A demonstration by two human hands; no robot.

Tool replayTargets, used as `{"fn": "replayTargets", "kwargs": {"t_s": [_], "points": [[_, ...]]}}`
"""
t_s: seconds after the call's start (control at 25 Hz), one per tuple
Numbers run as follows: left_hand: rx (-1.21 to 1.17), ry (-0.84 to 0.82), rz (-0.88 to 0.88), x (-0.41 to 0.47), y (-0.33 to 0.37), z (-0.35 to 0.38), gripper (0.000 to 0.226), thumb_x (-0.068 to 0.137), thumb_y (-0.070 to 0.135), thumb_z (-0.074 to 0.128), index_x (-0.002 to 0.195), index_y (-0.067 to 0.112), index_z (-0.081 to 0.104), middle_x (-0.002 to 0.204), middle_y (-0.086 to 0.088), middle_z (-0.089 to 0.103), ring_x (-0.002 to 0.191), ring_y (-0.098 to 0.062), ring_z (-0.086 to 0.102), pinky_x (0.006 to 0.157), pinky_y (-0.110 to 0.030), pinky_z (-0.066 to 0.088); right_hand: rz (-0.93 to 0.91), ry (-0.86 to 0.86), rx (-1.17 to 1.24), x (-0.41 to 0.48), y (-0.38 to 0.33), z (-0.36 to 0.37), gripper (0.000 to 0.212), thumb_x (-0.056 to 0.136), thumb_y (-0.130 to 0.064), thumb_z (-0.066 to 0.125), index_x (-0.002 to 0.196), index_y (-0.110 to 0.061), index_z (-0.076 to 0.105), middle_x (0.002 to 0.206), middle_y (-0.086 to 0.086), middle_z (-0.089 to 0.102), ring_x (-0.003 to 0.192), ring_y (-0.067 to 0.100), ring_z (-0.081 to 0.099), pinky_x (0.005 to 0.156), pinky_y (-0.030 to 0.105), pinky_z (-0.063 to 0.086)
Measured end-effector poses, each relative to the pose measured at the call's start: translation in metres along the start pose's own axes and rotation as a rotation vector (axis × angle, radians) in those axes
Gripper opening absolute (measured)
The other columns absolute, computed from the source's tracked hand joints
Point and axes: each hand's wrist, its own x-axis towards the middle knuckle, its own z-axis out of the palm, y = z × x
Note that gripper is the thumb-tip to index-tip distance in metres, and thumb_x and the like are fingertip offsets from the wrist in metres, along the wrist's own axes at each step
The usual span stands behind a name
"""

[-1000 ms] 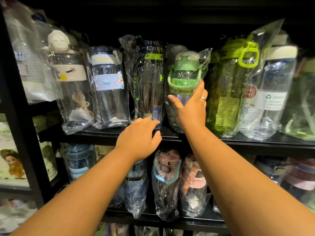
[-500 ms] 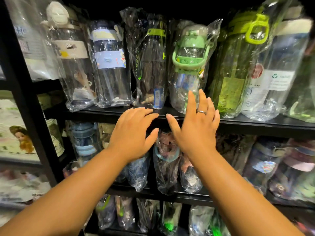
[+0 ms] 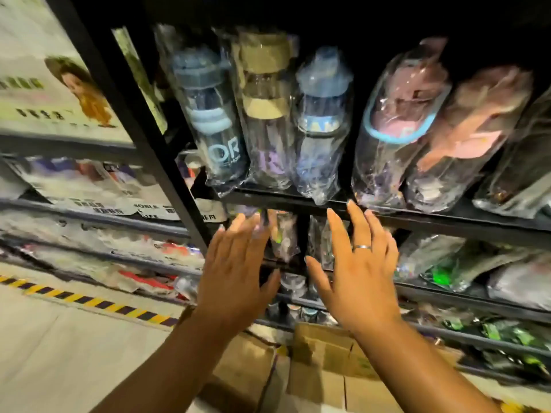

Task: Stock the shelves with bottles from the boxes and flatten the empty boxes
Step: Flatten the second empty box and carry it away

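My left hand [image 3: 235,281] and my right hand [image 3: 357,281] are raised side by side in front of the black shelving, backs toward me, with a gap between them. The fingers [image 3: 359,228] of both are spread wide and straight and hold nothing. A ring [image 3: 361,247] sits on my right hand. My right fingertips reach the front edge of the shelf [image 3: 447,222] at twelve o'clock; I cannot tell whether they touch it.

On that shelf the bottles stand in a leaning row, each in clear wrap. From eleven o'clock round to two o'clock they are a dark blue bottle [image 3: 208,114], a beige-capped bottle [image 3: 265,108] just beside it, a pale blue bottle [image 3: 322,120], a blue-banded pink bottle [image 3: 399,123], and a plain pink bottle [image 3: 465,135] against that one. More wrapped bottles show, blurred, on the lower shelves behind my hands and at three o'clock.

At six o'clock, between my forearms, cardboard boxes [image 3: 322,368] sit at the foot of the shelving. At eight o'clock a yellow-and-black stripe [image 3: 89,302] crosses the floor.
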Motion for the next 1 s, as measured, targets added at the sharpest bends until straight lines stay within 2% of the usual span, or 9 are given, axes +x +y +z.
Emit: {"fn": "replayTargets", "kwargs": {"t_s": [0.16, 0.32, 0.44, 0.48, 0.56, 0.64, 0.8, 0.92, 1.0], "points": [[0.008, -0.264, -0.103, -0.062, -0.062, 0.049, 0.071, 0.082, 0.05, 0.059, 0.143, 0.019, 0.04, 0.153, -0.01, 0.041, 0.144, -0.03, 0.034, 0.118, -0.051, 0.025, 0.071, -0.223, -0.026, -0.038, -0.046, 0.082, 0.07, 0.084, -0.055, 0.05, 0.143, -0.017, 0.048, 0.152, 0.015, 0.039, 0.136, 0.04, 0.037, 0.106, 0.06, 0.036], [-0.032, -0.502, -0.088, -0.119, -0.136, 0.1, 0.07, 0.078, 0.043, 0.061, 0.14, 0.017, 0.041, 0.148, -0.015, 0.047, 0.14, -0.035, 0.04, 0.11, -0.057, 0.039, 0.217, -0.476, -0.057, -0.083, -0.09, 0.169, 0.072, 0.078, -0.054, 0.057, 0.14, -0.016, 0.052, 0.145, 0.018, 0.047, 0.127, 0.042, 0.048, 0.099, 0.058, 0.042], [-0.061, -0.591, -0.044, -0.158, -0.179, 0.145, 0.06, 0.089, 0.044, 0.041, 0.14, 0.011, 0.043, 0.144, -0.021, 0.051, 0.135, -0.041, 0.046, 0.106, -0.059, 0.042, 0.324, -0.598, -0.055, -0.117, -0.109, 0.238, 0.074, 0.08, -0.053, 0.055, 0.142, -0.015, 0.042, 0.142, 0.023, 0.048, 0.123, 0.045, 0.049, 0.098, 0.058, 0.044], [-0.06, -0.651, -0.033, -0.171, -0.191, 0.163, 0.063, 0.09, 0.046, 0.038, 0.139, 0.008, 0.046, 0.143, -0.023, 0.051, 0.134, -0.043, 0.047, 0.108, -0.059, 0.04, 0.36, -0.656, -0.055, -0.128, -0.113, 0.26, 0.075, 0.085, -0.054, 0.052, 0.146, -0.016, 0.033, 0.146, 0.023, 0.043, 0.128, 0.044, 0.044, 0.103, 0.057, 0.041], [-0.041, -0.79, -0.05, -0.19, -0.206, 0.204, 0.072, 0.088, 0.053, 0.038, 0.142, 0.006, 0.047, 0.151, -0.023, 0.041, 0.141, -0.041, 0.037, 0.119, -0.056, 0.023, 0.457, -0.806, -0.009, -0.146, -0.115, 0.309, 0.079, 0.093, -0.058, 0.046, 0.153, -0.019, 0.012, 0.159, 0.019, 0.024, 0.143, 0.041, 0.026, 0.115, 0.052, 0.028], [-0.058, -0.916, -0.094, -0.217, -0.217, 0.249, 0.073, 0.092, 0.056, 0.04, 0.149, 0.012, 0.035, 0.162, -0.018, 0.022, 0.151, -0.035, 0.017, 0.124, -0.049, 0.01, 0.549, -0.873, 0.036, -0.171, -0.112, 0.356, 0.08, 0.094, -0.057, 0.045, 0.156, -0.018, 0.011, 0.162, 0.017, 0.017, 0.146, 0.039, 0.02, 0.116, 0.049, 0.024], [-0.099, -0.964, -0.194, -0.266, -0.227, 0.352, 0.076, 0.094, 0.053, 0.048, 0.156, 0.024, 0.013, 0.165, -0.008, 0.011, 0.152, -0.029, 0.007, 0.124, -0.045, 0.007, 0.746, -0.882, 0.186, -0.226, -0.089, 0.463, 0.08, 0.091, -0.044, 0.062, 0.154, -0.016, 0.023, 0.155, 0.018, 0.028, 0.136, 0.041, 0.035, 0.105, 0.047, 0.038], [-0.099, -1.06, -0.235, -0.313, -0.222, 0.421, 0.081, 0.093, 0.056, 0.05, 0.156, 0.024, 0.013, 0.166, -0.006, 0.009, 0.153, -0.028, 0.006, 0.123, -0.043, 0.008, 0.936, -1.013, 0.245, -0.271, -0.066, 0.546, 0.079, 0.094, -0.044, 0.059, 0.154, -0.012, 0.02, 0.154, 0.016, 0.029, 0.138, 0.038, 0.037, 0.105, 0.046, 0.04], [-0.085, -1.05, -0.175, -0.345, -0.217, 0.454, 0.081, 0.092, 0.058, 0.05, 0.156, 0.02, 0.018, 0.164, -0.01, 0.016, 0.152, -0.03, 0.013, 0.123, -0.045, 0.014, 1.041, -1.039, 0.302, -0.295, -0.055, 0.588, 0.071, 0.095, -0.045, 0.058, 0.15, -0.01, 0.03, 0.148, 0.014, 0.044, 0.131, 0.035, 0.047, 0.099, 0.041, 0.044]]}}
